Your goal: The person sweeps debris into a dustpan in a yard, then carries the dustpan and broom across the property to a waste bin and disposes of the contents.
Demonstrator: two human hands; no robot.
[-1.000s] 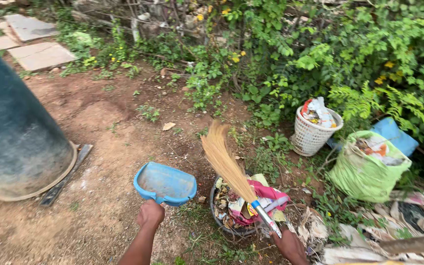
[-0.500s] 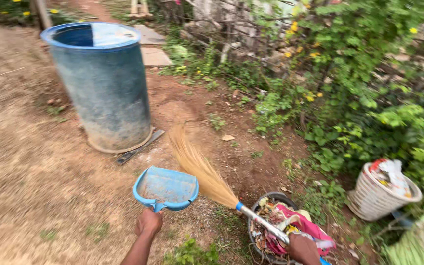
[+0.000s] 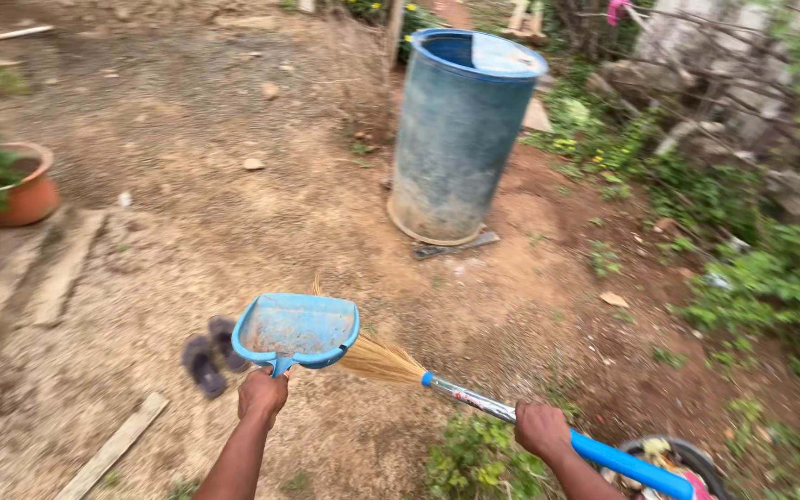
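Dustpan (image 3: pixel 296 331), blue, sits low and just left of centre, held level by its short handle in the left hand (image 3: pixel 262 394), whose fingers are closed round the grip. At 3 o'clock from that hand, the right hand (image 3: pixel 541 429) is clenched on the broom (image 3: pixel 474 400), at the join of its patterned metal shaft and blue sleeve. The straw head of the broom runs up toward 10 o'clock and passes behind the pan's right edge.

At 9 o'clock from the pan a pair of dark sandals (image 3: pixel 208 353) lies on the bare dirt. A wooden plank (image 3: pixel 113 445) lies at 8 o'clock, near the bottom edge. At 1 o'clock, well apart, stands a tall blue drum (image 3: pixel 460 139), upright and open at the top. A terracotta pot (image 3: pixel 22 190) sits at the far left. At 5 o'clock from the right hand, a round dark tub (image 3: pixel 687 456) of litter shows at the frame's bottom edge. Green shrubs (image 3: pixel 761 278) fill the right side.
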